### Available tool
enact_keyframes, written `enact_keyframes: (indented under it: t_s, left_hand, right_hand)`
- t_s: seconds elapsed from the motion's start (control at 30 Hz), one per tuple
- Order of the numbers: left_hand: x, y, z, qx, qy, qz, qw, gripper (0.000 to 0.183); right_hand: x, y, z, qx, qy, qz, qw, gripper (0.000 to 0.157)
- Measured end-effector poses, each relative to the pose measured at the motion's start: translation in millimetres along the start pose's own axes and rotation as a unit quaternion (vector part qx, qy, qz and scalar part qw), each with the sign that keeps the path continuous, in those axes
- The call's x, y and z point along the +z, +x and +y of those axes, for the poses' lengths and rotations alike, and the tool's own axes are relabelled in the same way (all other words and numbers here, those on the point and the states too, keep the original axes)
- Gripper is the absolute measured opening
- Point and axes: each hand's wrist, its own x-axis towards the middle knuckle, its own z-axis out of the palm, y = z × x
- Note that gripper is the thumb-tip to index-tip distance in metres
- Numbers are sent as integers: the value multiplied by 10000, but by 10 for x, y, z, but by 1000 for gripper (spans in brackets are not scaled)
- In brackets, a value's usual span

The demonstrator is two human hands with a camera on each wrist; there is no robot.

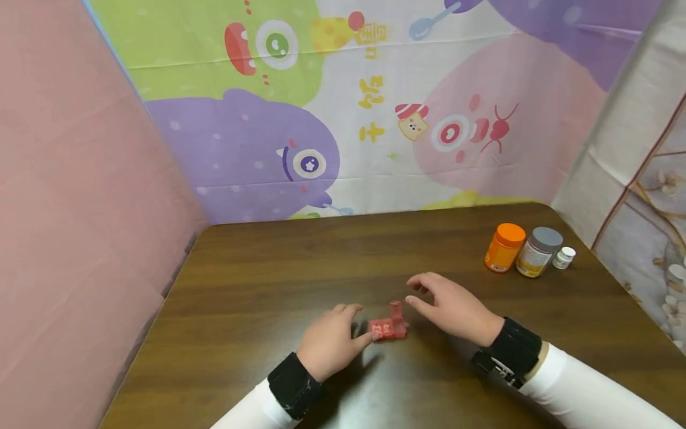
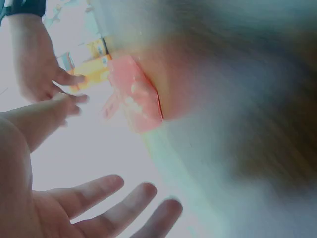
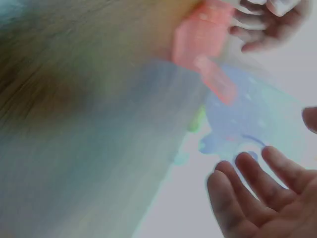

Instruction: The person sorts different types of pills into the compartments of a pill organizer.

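Observation:
A small translucent red pill box (image 1: pixel 387 329) lies on the wooden table, its right-hand lid (image 1: pixel 396 310) standing up. To its left is my left hand (image 1: pixel 329 342), with the thumb near the box's front left corner; whether they touch cannot be told in the head view. The left wrist view shows spread fingers (image 2: pixel 106 191) and a gap between them and the pill box (image 2: pixel 136 96). On the other side hovers my right hand (image 1: pixel 455 307), thumb and fingers apart, holding nothing. In the right wrist view its fingers (image 3: pixel 242 186) are loosely extended, away from the pill box (image 3: pixel 200 39).
At the table's back right stand an orange bottle (image 1: pixel 504 249), a grey-lidded jar (image 1: pixel 538 253) and a small white bottle (image 1: pixel 564 258). A cartoon-print cloth (image 1: pixel 375 161) hangs behind the table (image 1: pixel 257 298). Pink cloth (image 1: pixel 80 238) covers the left side.

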Motion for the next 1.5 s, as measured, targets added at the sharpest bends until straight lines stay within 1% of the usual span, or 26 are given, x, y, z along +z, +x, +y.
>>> enact_keyframes:
  t_s: [0.1, 0.17, 0.2, 0.23, 0.3, 0.33, 0.4, 0.43, 0.5, 0.57, 0.6, 0.67, 0.73, 0.8, 0.83, 0.9, 1.0, 1.2, 1.3, 1.4, 1.5]
  left_hand:
    - [-76, -147, -75, -289, 138, 240, 9992, 74]
    - [-110, -234, -123, -439, 181, 326, 9983, 79]
    - [-125, -272, -147, -509, 189, 374, 9978, 81]
    - [-141, -307, -167, -571, 202, 435, 9972, 83]
    - [-167, -373, -206, -674, 271, 535, 9959, 86]
    - [-177, -405, -222, -713, 306, 577, 9953, 87]
    - [-196, -461, -246, -753, 356, 657, 9944, 89]
    - [-203, -487, -256, -762, 378, 678, 9941, 90]
    - [-209, -536, -273, -765, 409, 680, 9939, 91]
    - [-210, -574, -290, -770, 398, 699, 9938, 92]
    - [-206, -588, -301, -776, 389, 708, 9937, 91]
    - [-195, -612, -324, -809, 386, 704, 9935, 91]
    - [-178, -630, -347, -849, 371, 689, 9933, 92]
    - [-159, -647, -366, -909, 322, 654, 9932, 93]
    - [-153, -657, -371, -939, 311, 624, 9931, 94]
    - [-144, -673, -378, -983, 274, 588, 9930, 94]
    - [-142, -685, -380, -1014, 236, 585, 9928, 93]
    - [-152, -675, -385, -949, 291, 755, 9922, 94]
    - [-148, -672, -384, -954, 331, 752, 9920, 95]
    - [-138, -660, -366, -936, 326, 693, 9927, 95]
    - [-135, -644, -334, -881, 357, 635, 9934, 94]
  right_hand:
    - [-215, -112, 29, -152, 10, 807, 9966, 29]
    - [-413, -194, 107, -209, -15, 1540, 9879, 22]
    - [-524, -235, 166, -206, 0, 1931, 9810, 20]
    - [-640, -272, 237, -179, 14, 2343, 9720, 18]
    - [-883, -335, 424, 88, -30, 3008, 9536, 19]
    - [-999, -361, 539, 249, -33, 3263, 9449, 20]
    - [-1208, -408, 813, 718, -97, 3545, 9322, 25]
    - [-1297, -428, 966, 967, -169, 3562, 9292, 28]
    - [-1431, -467, 1278, 1456, -384, 3358, 9298, 34]
    - [-1504, -491, 1580, 1793, -658, 2970, 9356, 37]
    - [-1522, -500, 1723, 1880, -808, 2723, 9402, 38]
    - [-1519, -512, 1977, 1889, -1057, 2156, 9522, 40]
    - [-1479, -512, 2189, 1799, -1220, 1630, 9624, 43]
    - [-1421, -506, 2341, 1684, -1232, 1227, 9703, 46]
    - [-1386, -498, 2390, 1636, -1203, 1098, 9730, 47]
    - [-1321, -481, 2445, 1608, -1132, 939, 9760, 49]
    - [-1247, -472, 2468, 1554, -1061, 954, 9775, 48]
    - [-1221, -529, 2476, 1555, -1262, 1007, 9746, 38]
    - [-1204, -568, 2492, 1642, -1304, 988, 9728, 37]
    - [-1196, -630, 2491, 1871, -1301, 1106, 9674, 38]
    - [-1192, -731, 2405, 2194, -1299, 1398, 9568, 40]
